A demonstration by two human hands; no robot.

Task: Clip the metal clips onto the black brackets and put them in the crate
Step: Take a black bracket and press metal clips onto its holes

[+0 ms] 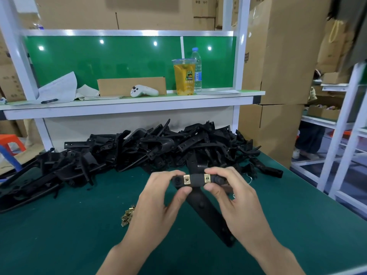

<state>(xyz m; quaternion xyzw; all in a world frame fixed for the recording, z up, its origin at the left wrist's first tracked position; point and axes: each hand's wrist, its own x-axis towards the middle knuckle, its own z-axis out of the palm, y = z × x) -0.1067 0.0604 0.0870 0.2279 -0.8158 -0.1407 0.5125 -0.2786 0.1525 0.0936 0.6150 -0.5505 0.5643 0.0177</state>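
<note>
Tabletop [59,235]: bracket [196,180] in left hand [158,203], right hand [236,197]

Left hand [158,197], right hand [236,197]: fingertip pinch.

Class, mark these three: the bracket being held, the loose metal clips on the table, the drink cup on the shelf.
held bracket [196,180], head view, middle of its crossbar.
loose metal clips [127,215], head view, middle of the pile.
drink cup [184,80], head view, side wall.
</note>
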